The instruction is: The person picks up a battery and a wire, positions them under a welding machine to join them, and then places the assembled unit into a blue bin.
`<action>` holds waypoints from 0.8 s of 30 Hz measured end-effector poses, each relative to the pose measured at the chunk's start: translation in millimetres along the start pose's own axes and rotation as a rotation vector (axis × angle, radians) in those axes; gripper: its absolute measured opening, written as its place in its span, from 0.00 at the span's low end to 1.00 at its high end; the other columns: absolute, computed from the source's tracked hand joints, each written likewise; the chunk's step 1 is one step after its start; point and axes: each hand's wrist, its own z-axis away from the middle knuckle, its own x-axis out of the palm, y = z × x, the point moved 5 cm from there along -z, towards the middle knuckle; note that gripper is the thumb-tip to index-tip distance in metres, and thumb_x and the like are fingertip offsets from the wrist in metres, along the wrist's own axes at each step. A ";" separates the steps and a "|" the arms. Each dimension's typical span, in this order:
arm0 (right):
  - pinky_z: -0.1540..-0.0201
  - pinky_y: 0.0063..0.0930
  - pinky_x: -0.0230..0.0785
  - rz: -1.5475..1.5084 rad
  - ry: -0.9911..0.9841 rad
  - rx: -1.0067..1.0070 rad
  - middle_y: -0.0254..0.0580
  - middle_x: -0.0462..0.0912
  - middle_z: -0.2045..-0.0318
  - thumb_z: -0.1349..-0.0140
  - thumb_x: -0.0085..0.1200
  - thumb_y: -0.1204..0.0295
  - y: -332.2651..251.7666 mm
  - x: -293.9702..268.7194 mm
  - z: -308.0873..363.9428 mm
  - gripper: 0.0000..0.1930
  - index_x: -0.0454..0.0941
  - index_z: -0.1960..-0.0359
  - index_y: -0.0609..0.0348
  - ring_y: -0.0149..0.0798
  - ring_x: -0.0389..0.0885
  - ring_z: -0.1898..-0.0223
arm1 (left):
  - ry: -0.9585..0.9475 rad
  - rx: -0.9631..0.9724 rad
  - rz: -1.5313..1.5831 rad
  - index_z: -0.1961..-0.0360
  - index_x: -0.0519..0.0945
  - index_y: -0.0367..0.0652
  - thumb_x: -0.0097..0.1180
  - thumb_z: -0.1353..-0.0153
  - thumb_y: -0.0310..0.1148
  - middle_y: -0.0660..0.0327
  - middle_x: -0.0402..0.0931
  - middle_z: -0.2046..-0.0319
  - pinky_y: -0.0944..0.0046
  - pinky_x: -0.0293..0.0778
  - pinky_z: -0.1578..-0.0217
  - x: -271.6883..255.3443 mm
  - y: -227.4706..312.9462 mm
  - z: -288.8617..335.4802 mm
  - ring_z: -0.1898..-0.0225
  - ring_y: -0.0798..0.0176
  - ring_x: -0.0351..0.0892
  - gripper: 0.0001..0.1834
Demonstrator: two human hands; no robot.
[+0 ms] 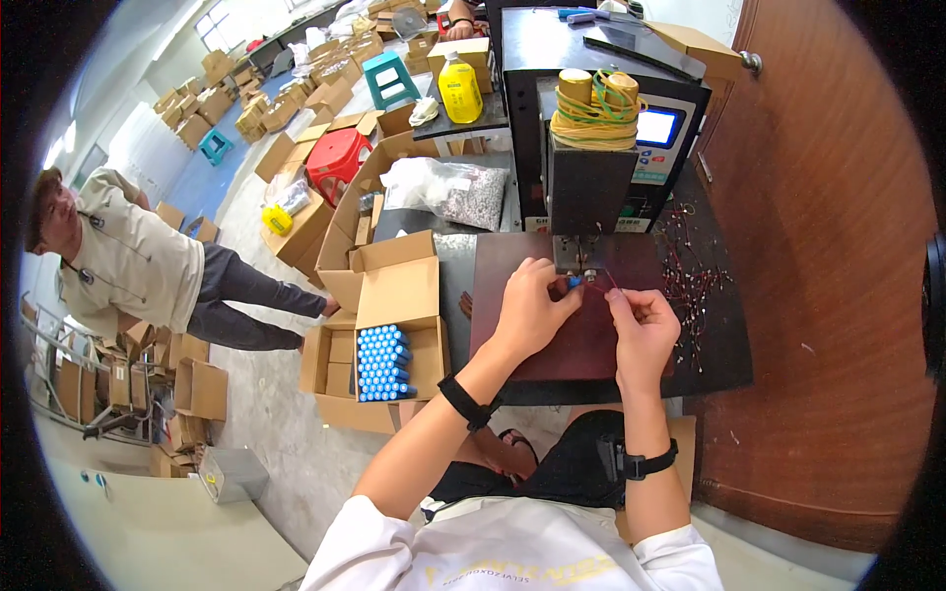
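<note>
Clock from picture centre. 12: yellow bottle (460, 91), upright on a dark table. 11: teal stool (387, 81). Between 10 and 11: red stool (335, 160), cardboard boxes around. 9: person (143, 251) standing, pale shirt, dark trousers. 8: silver box (235, 476). 3: brown door (838, 295), metal handle (752, 63) near 2.

White T-shirt (493, 540), yellow lettering (581, 568); black shorts (578, 458), black forearm straps (465, 402).
</note>
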 end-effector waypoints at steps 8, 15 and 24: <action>0.70 0.14 0.63 0.011 -0.003 0.009 0.29 0.82 0.73 0.39 0.66 0.81 -6.3 0.7 1.1 0.04 0.82 0.68 0.63 0.18 0.73 0.74 | 0.006 0.012 -0.043 0.66 0.84 0.36 0.69 0.46 0.33 0.51 0.80 0.69 0.51 0.72 0.64 -3.5 7.3 -1.8 0.64 0.45 0.75 0.11; 0.68 0.14 0.64 0.004 -0.016 0.044 0.29 0.82 0.71 0.38 0.65 0.81 -19.9 -10.1 12.9 0.04 0.82 0.66 0.63 0.19 0.74 0.72 | -0.039 0.027 0.006 0.62 0.85 0.37 0.69 0.45 0.33 0.52 0.80 0.67 0.53 0.73 0.62 -8.6 14.9 9.7 0.64 0.47 0.76 0.12; 0.54 0.24 0.72 0.434 0.097 0.071 0.39 0.84 0.65 0.37 0.63 0.81 -78.0 -184.1 81.4 0.03 0.80 0.66 0.64 0.29 0.80 0.61 | -0.102 0.131 0.033 0.59 0.85 0.39 0.69 0.45 0.28 0.57 0.81 0.67 0.56 0.76 0.58 -101.7 37.2 86.6 0.63 0.54 0.80 0.12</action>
